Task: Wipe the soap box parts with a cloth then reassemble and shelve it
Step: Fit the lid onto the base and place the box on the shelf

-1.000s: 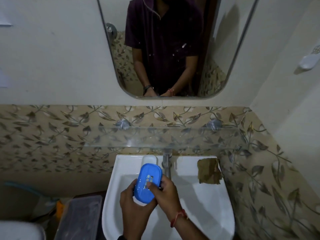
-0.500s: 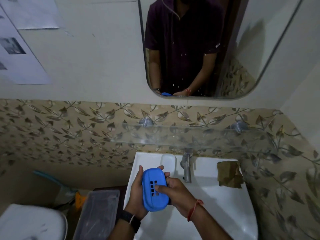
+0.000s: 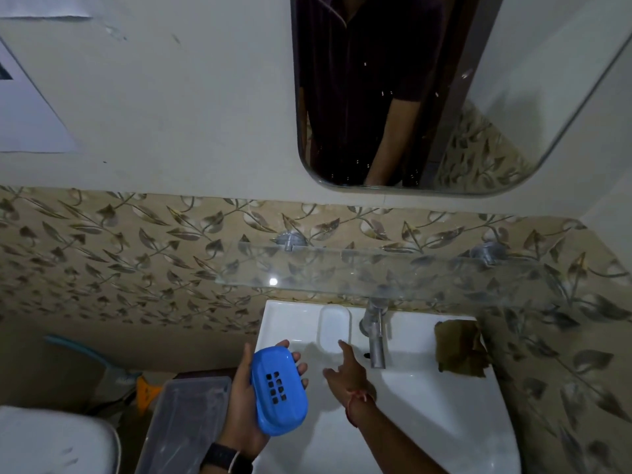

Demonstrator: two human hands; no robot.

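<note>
A blue oval soap box part (image 3: 278,395) with several square drain holes lies in my left hand (image 3: 244,405), whose fingers curl round its far edge. My right hand (image 3: 343,372) is off the blue part and stretches with straight fingers toward a white soap box part (image 3: 334,328) lying on the back rim of the white sink (image 3: 427,405); its fingertip is at that part's near edge. A brown cloth (image 3: 460,347) lies crumpled on the sink's right back corner. The glass shelf (image 3: 376,275) hangs above the sink, bare.
A steel tap (image 3: 375,336) stands between the white part and the cloth. A mirror (image 3: 444,97) hangs above the shelf. Left of the sink stand a clear plastic bin (image 3: 186,422) and a white toilet lid (image 3: 51,443).
My right hand has let go of the blue part and reached forward to the white part. The view has swung left and closer.
</note>
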